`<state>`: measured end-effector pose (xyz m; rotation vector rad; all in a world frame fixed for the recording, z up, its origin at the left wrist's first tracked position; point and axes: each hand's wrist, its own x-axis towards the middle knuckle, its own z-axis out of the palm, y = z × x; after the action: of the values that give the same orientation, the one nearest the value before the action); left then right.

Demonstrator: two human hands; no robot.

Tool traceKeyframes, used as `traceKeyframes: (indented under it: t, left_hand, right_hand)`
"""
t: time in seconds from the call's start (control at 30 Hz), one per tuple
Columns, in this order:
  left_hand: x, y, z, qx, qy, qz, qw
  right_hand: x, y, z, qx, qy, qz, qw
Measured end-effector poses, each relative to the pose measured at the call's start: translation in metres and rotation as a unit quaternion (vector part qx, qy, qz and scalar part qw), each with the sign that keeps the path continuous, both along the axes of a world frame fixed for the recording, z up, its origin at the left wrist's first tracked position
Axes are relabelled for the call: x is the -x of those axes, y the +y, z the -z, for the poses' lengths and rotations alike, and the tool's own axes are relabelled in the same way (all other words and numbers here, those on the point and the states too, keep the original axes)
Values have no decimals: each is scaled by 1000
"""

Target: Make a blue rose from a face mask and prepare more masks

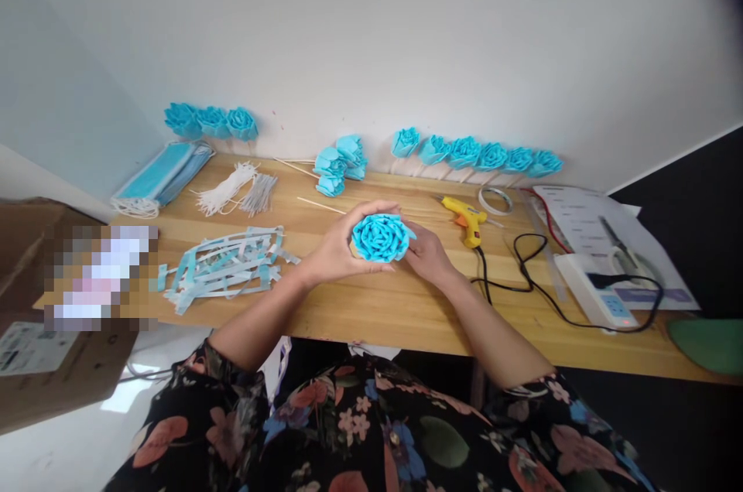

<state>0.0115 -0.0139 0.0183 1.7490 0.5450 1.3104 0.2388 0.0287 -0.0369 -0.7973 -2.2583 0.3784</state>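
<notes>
Your flowered shirt [371, 430] faces the wall [371, 28], where six flowers [465, 152] lean, probably to spare their petals. Over the table [371, 314], your left hand [333, 251] curves around the blue flower [381, 238], seemingly steadying it, while your right hand [430, 257] pinches its edge. The glue gun [472, 223] lies nearby, perhaps for easy reach.

One head-worn camera looks forward and down from above the floral-print shirt [371, 430] at the bottom edge, taking in the worktop [371, 314] at close range, the left hand [335, 246] and right hand [430, 255] near mid-frame, the pale wall [371, 28] beyond.
</notes>
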Motion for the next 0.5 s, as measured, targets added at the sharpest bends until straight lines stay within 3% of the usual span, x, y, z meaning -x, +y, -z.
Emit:
traceKeyframes:
  t: [0.23,0.37,0.5]
  left_hand:
    - [-3,1,-6,-37,-8,10,999]
    - [-4,8,11,11,-28,4,1000]
    - [-6,20,28,59,21,-46,997]
  right_hand:
    - [0,-2,-3,9,6,4,1000]
    - [1,1,-5,13,21,32,999]
    - [9,3,-7,2,37,42,998]
